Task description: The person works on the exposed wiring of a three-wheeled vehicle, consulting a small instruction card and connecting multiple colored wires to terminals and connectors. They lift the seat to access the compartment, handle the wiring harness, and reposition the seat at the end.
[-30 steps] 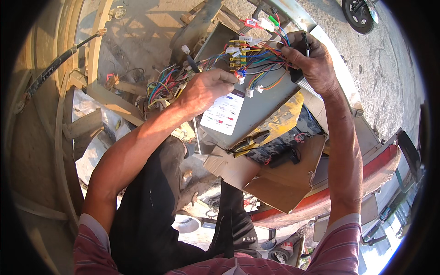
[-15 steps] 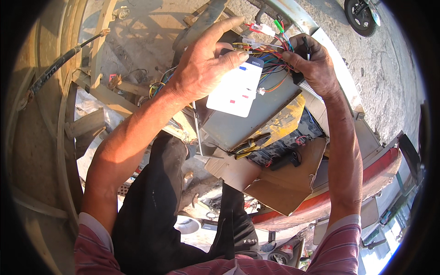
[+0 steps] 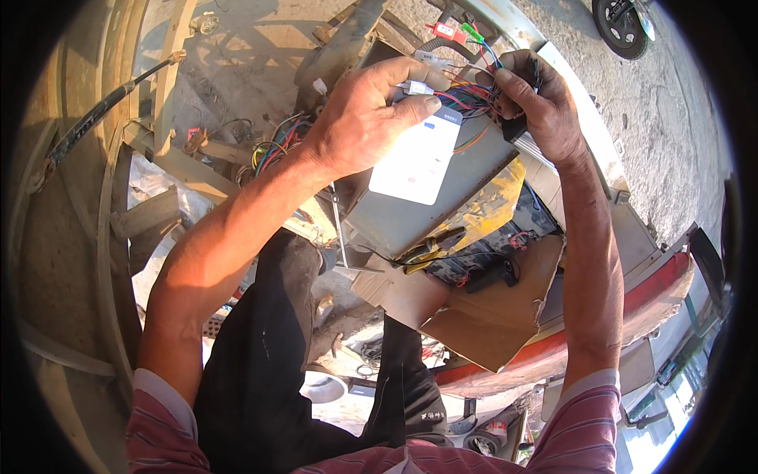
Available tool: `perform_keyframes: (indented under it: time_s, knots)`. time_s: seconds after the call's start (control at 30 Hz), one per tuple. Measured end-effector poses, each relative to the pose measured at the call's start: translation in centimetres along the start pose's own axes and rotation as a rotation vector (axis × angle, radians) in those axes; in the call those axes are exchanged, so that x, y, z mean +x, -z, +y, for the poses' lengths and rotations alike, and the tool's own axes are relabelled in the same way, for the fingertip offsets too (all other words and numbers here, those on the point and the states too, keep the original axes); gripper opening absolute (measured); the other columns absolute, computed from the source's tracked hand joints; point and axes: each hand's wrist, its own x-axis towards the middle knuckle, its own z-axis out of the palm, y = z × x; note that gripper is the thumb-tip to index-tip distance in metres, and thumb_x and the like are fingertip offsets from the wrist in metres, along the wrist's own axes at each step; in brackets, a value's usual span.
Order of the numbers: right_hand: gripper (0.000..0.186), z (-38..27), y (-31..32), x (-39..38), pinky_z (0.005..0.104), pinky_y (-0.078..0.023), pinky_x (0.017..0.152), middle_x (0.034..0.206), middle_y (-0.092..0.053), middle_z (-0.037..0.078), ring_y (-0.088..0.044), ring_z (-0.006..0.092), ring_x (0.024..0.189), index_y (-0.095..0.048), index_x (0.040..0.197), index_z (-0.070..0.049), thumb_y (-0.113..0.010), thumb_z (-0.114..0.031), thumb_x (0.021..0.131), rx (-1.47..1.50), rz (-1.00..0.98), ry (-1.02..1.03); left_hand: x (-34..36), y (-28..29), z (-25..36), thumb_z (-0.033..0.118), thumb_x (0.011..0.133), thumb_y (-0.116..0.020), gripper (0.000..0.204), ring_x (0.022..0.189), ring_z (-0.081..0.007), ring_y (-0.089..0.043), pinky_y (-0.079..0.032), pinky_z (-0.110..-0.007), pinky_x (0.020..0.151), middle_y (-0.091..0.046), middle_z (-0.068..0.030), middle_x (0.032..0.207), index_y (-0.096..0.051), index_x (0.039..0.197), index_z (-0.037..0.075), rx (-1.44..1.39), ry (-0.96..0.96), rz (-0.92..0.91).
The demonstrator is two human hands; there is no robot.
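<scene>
Sunlit ground [image 3: 671, 142] fills the background; the left hand [image 3: 365, 118] pinches a white connector [image 3: 418, 88], the right hand [image 3: 550, 114] coloured wires [image 3: 474, 100].

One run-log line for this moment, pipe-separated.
left hand: at white connector, thumb overlapping white card, grip unclear | right hand: gripping coloured wires | beyond: red connector, green connector | nearer: torn cardboard
</scene>
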Motion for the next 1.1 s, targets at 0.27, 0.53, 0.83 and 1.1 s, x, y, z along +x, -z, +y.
perform_keyframes:
  time_s: [0.27,0.53,0.83,1.1]
  knots:
    - [0.03,0.3,0.2,0.0,0.0267,-0.049,0.065,0.075,-0.064,0.0,-0.057,0.0075,0.068,-0.067,0.112,-0.002,-0.064,-0.03,0.104,-0.01,0.038,-0.031,-2.1,-0.4,-0.4,0.01,0.105,-0.067,0.024,0.089,-0.0049,-0.063,-0.054,-0.023,0.078,-0.071,0.0014,0.104,-0.068,0.128,0.006,-0.025,0.122,-0.078]
    - [0.031,0.2,0.6,0.0,0.0277,-0.055,0.069,0.08,-0.07,0.004,-0.068,0.0105,0.074,-0.066,0.115,-0.004,-0.061,-0.033,0.105,-0.005,0.048,-0.081,-3.6,-0.9,-0.6,0.011,0.104,-0.068,0.025,0.104,-0.0108,-0.066,-0.056,-0.028,0.088,-0.07,-0.0041,0.117,-0.068,0.128,0.003,-0.001,0.265,-0.209]
    - [0.03,-0.4,0.3,-0.5,0.0295,-0.055,0.065,0.081,-0.072,0.005,-0.068,0.0123,0.071,-0.066,0.116,-0.006,-0.059,-0.034,0.106,-0.006,0.103,-0.087,-5.1,-0.4,-1.2,0.01,0.105,-0.064,0.031,0.114,-0.0121,-0.063,-0.052,-0.029,0.097,-0.069,-0.0055,0.123,-0.065,0.134,0.001,0.004,0.218,-0.163]
    - [0.028,-0.4,0.1,-0.7,0.0292,-0.054,0.068,0.079,-0.072,0.005,-0.066,0.012,0.073,-0.068,0.111,-0.007,-0.06,-0.033,0.105,-0.001,0.121,-0.049,-6.0,0.0,-2.1,0.018,0.105,-0.063,0.038,0.099,-0.0117,-0.063,-0.052,-0.028,0.087,-0.071,-0.0076,0.114,-0.062,0.138,-0.001,-0.082,0.172,0.024]
